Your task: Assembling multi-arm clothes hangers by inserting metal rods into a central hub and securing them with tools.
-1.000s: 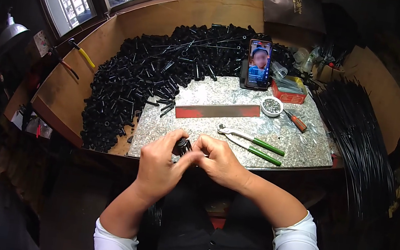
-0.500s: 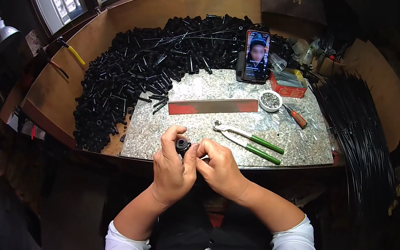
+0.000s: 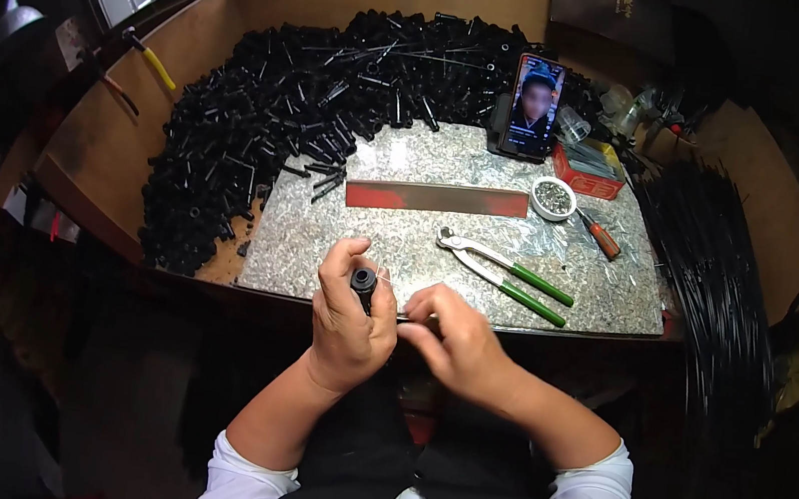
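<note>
My left hand [image 3: 350,319] is wrapped around a black tubular part [image 3: 363,290], its round hollow end tilted up towards me. A thin pale strand or wire [image 3: 384,279] sticks out beside that end, above my left thumb. Just to the right, my right hand [image 3: 458,343] is curled with thumb and forefinger close together, a little blurred. Whatever those fingertips pinch is too small to tell. Both hands hover over the front edge of the speckled stone slab [image 3: 413,145].
Green-handled pincers [image 3: 507,276] lie right of my hands. Beyond are a flat red-and-grey metal bar [image 3: 436,199], a white bowl of small metal bits [image 3: 553,199], a screwdriver [image 3: 604,240], a propped phone [image 3: 535,106] and a heap of black parts [image 3: 265,121]. Black rods [image 3: 708,280] hang at the right.
My right hand has drawn slightly away to the right from my left hand. The black part shows more of its length now. The view has shifted slightly.
</note>
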The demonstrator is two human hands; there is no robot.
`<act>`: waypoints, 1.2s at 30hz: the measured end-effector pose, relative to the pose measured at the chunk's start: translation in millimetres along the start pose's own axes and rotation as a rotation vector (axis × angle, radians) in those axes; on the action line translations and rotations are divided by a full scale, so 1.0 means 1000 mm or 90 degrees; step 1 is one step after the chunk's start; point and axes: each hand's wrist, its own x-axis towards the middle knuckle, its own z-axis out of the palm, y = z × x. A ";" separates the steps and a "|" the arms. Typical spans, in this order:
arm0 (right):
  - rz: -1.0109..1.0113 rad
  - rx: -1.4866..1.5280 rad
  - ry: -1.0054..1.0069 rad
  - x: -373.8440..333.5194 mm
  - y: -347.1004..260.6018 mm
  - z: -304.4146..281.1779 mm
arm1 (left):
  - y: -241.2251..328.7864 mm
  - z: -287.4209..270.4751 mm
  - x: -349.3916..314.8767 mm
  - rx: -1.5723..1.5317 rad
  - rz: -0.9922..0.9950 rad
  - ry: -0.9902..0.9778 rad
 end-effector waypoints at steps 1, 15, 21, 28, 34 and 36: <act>-0.015 -0.042 0.011 0.000 0.002 -0.008 | -0.001 0.001 -0.001 -0.024 -0.018 0.007; 0.065 -0.619 -0.056 -0.009 0.057 -0.060 | -0.008 -0.003 -0.013 -0.272 -0.286 -0.107; 0.033 -0.659 -0.067 -0.006 0.067 -0.062 | -0.002 -0.006 -0.010 -0.275 -0.254 -0.161; 0.094 -0.324 0.076 -0.012 0.032 -0.075 | -0.015 -0.009 -0.019 -0.377 -0.294 -0.182; -0.057 -0.351 -0.019 -0.013 0.006 -0.084 | -0.027 -0.002 -0.028 -0.290 -0.241 -0.165; -0.041 -0.440 -0.018 -0.009 -0.005 -0.083 | -0.027 0.001 -0.029 -0.277 -0.228 -0.141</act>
